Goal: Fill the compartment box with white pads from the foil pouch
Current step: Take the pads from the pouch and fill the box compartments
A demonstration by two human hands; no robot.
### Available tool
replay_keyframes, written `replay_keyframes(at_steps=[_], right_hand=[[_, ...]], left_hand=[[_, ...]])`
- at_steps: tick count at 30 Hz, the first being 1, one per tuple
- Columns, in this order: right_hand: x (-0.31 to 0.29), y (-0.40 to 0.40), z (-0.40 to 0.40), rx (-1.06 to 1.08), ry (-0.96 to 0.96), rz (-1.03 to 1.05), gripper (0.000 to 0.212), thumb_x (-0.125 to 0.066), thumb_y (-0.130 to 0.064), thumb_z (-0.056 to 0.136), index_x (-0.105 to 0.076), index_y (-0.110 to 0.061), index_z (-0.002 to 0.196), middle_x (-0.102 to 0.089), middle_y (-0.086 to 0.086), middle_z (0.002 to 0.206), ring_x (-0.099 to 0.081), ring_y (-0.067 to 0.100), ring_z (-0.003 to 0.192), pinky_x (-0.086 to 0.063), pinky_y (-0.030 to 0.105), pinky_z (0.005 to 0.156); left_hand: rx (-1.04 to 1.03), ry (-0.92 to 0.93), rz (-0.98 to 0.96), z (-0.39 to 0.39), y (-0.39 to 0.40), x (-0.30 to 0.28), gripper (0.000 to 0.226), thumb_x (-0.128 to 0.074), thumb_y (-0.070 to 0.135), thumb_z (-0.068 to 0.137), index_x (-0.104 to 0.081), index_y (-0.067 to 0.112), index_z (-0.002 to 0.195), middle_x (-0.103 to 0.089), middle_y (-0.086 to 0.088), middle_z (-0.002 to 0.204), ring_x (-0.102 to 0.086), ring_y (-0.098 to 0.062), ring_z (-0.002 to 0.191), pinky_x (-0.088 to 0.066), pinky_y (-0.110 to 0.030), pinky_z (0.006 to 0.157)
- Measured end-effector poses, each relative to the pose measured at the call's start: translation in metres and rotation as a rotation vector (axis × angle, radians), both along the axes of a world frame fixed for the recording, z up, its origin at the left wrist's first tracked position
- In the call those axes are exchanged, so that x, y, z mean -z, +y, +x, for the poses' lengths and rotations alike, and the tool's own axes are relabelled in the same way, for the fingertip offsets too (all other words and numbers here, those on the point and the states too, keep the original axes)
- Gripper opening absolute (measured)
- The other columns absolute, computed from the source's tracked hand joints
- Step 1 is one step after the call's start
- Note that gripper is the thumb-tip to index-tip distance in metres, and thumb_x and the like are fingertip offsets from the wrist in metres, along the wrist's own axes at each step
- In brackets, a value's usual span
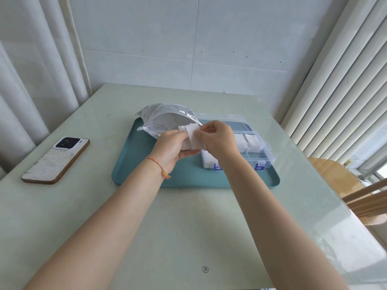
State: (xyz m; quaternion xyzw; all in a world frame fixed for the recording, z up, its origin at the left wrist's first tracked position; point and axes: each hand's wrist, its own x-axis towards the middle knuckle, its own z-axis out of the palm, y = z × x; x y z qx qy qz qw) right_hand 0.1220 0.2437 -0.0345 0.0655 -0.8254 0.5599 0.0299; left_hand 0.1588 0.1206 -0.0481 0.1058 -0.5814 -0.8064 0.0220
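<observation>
Head view: thin white square pads (191, 136) are gripped by left hand (170, 150) and pinched by right hand (217, 139).
Setting: crinkled silver foil pouch (159, 117) and clear plastic compartment box (249, 147) are set on teal tray (146, 170).

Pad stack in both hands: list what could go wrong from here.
1. The left hand holds the stack of white pads while the right hand pinches its edge above the teal tray; loose pads might slip off.
2. The foil pouch lies open nearby and may spill.
</observation>
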Motion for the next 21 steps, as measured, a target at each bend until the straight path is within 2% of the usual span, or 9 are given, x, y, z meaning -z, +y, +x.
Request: replay_keyframes(at_steps=[2,4,7,9,12,15,18,21], right_hand=[[-0.001,0.0,0.001,-0.005,-0.031,-0.003,0.018,-0.071,-0.02,0.084,-0.063,-0.017,0.1,-0.062,-0.005,0.086,-0.058,0.015,0.072,-0.047,0.029,0.058],[-0.001,0.0,0.001,-0.025,-0.049,0.015,0.024,-0.072,-0.021,0.083,-0.063,-0.018,0.104,-0.062,-0.004,0.085,-0.056,0.014,0.067,-0.042,0.026,0.055],[0.0,-0.001,0.002,-0.013,-0.016,0.046,0.02,-0.075,-0.023,0.081,-0.064,-0.018,0.097,-0.063,-0.004,0.083,-0.059,0.015,0.073,-0.046,0.028,0.062],[0.001,-0.001,0.003,-0.023,0.015,0.07,0.022,-0.075,-0.025,0.08,-0.065,-0.016,0.097,-0.065,-0.004,0.087,-0.06,0.013,0.079,-0.047,0.025,0.067],[0.001,-0.003,0.006,-0.072,0.082,0.163,0.018,-0.071,-0.023,0.084,-0.067,-0.013,0.097,-0.066,-0.005,0.089,-0.058,0.006,0.076,-0.04,0.006,0.058],[0.0,-0.004,0.006,-0.069,0.102,0.179,0.007,-0.066,-0.02,0.088,-0.067,-0.013,0.09,-0.064,-0.008,0.079,-0.055,0.004,0.068,-0.038,0.008,0.054],[-0.003,0.0,0.005,-0.047,-0.01,0.04,0.011,-0.063,-0.019,0.089,-0.067,-0.009,0.086,-0.062,-0.002,0.072,-0.053,0.015,0.065,-0.043,0.026,0.062],[-0.008,0.01,0.005,-0.048,-0.261,-0.332,0.011,-0.059,-0.017,0.093,-0.064,-0.012,0.084,-0.063,0.003,0.077,-0.059,0.017,0.072,-0.045,0.028,0.065]], left_hand=[[0.011,0.001,-0.014,0.001,0.0,0.001,0.026,-0.045,-0.001,0.096,-0.067,-0.004,0.108,-0.07,-0.019,0.097,-0.069,-0.022,0.078,-0.062,-0.034,0.067],[0.023,0.001,-0.025,0.001,-0.001,0.001,0.028,-0.044,-0.001,0.096,-0.067,-0.005,0.111,-0.071,-0.02,0.1,-0.071,-0.022,0.078,-0.062,-0.034,0.069],[0.016,-0.002,-0.014,0.001,0.0,0.002,0.029,-0.042,-0.002,0.096,-0.066,-0.006,0.112,-0.07,-0.021,0.102,-0.071,-0.022,0.077,-0.062,-0.035,0.07],[-0.004,0.002,-0.002,0.0,0.0,0.003,0.03,-0.041,-0.002,0.096,-0.066,-0.005,0.111,-0.07,-0.02,0.101,-0.071,-0.021,0.077,-0.062,-0.036,0.072],[-0.031,0.003,0.011,-0.002,0.001,0.002,0.031,-0.041,-0.002,0.096,-0.067,-0.003,0.112,-0.071,-0.018,0.101,-0.07,-0.021,0.08,-0.062,-0.036,0.073],[-0.041,-0.003,0.028,-0.002,0.001,0.002,0.031,-0.042,0.0,0.096,-0.066,-0.003,0.115,-0.07,-0.018,0.103,-0.07,-0.022,0.083,-0.062,-0.036,0.071],[-0.062,-0.003,0.077,-0.001,-0.002,0.001,0.028,-0.04,0.001,0.097,-0.064,-0.003,0.11,-0.068,-0.02,0.104,-0.069,-0.029,0.089,-0.061,-0.033,0.065],[-0.093,0.005,0.138,0.0,-0.006,0.001,0.023,-0.04,0.001,0.099,-0.063,0.003,0.098,-0.067,-0.016,0.098,-0.069,-0.027,0.081,-0.061,-0.033,0.063]])
